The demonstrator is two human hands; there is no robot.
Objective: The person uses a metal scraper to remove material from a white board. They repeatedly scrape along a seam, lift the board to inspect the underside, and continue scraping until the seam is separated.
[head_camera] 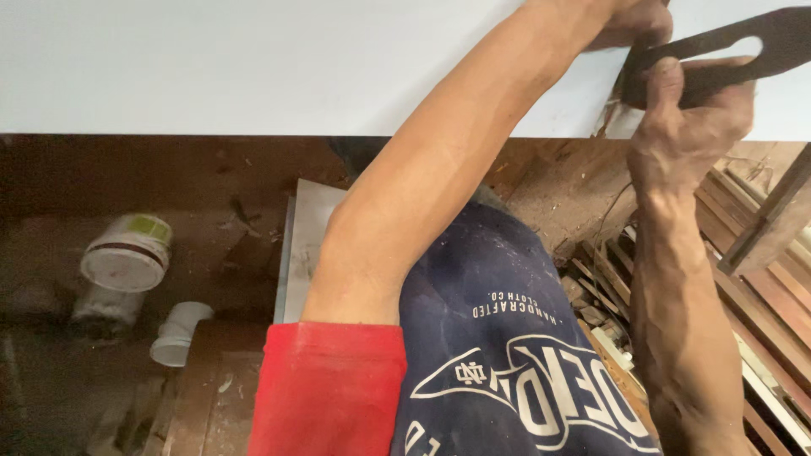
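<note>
Gripping a dark flat tool (718,55) at the edge of a white board (253,67).
The tool is held by closed fingers of the right hand (693,118); the left hand (629,21) is pressed beside it, its fingers hidden.

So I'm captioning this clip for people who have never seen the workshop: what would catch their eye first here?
First, the two bare arms reaching up to the edge of a pale white board across the top. At upper right the right hand grips a dark flat hand tool at that edge, with the left hand beside it. Below are a red sleeve, a navy printed garment, and white tubs on the dirty floor at left.
</note>
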